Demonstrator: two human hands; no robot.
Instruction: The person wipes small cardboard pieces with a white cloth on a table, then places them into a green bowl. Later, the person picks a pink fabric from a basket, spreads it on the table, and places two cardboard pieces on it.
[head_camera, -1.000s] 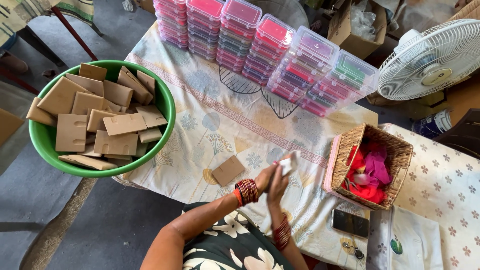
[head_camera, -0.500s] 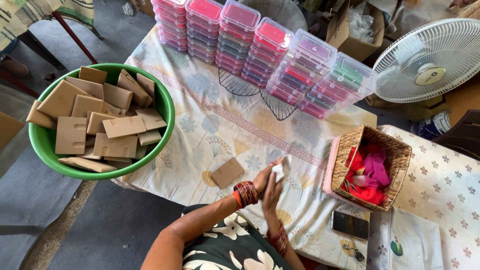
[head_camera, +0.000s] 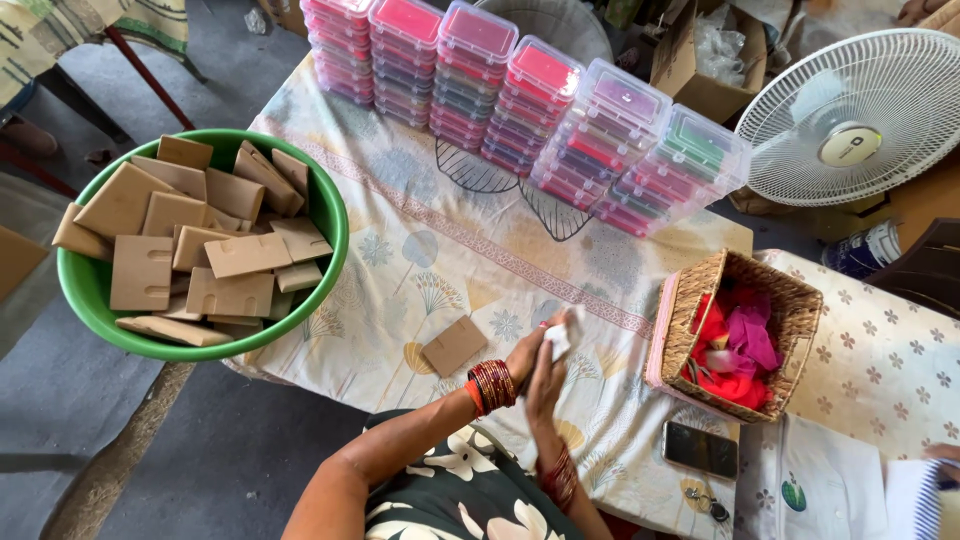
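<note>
Change: hands drawn slightly nearer the body than a second ago, still pressed together over the same spot of the table; white piece now lower between the palms.
Grip, left hand (head_camera: 525, 352): fingers curled around one side of a small white piece (head_camera: 560, 338), closed on it; red bangles (head_camera: 490, 384) stacked at the wrist.
Grip, right hand (head_camera: 545, 385): palm flat against the other side of the white piece, fingers extended upward, touching it; how firmly pinched, cannot tell; darker bangles at that wrist too.
White piece: held between both palms, above the near edge of the table, only its top corner showing.
Just beside: single brown cardboard square (head_camera: 455, 345) lying flat on the patterned tablecloth (head_camera: 420, 230), left of the hands, not touched.
Right of hands: woven basket (head_camera: 795, 300) holding red and pink cloth scraps (head_camera: 735, 345); dark phone (head_camera: 700, 449) and keys (head_camera: 705, 500) below it on the table.
Left: green tub (head_camera: 330, 225) heaped with brown cardboard cut-outs, resting at the table's left edge.
Far edge: rows of stacked clear lidded boxes (head_camera: 540, 95) with coloured contents.
Beyond: white fan (head_camera: 850, 115) and open carton (head_camera: 705, 70), well apart from the hands.
</note>
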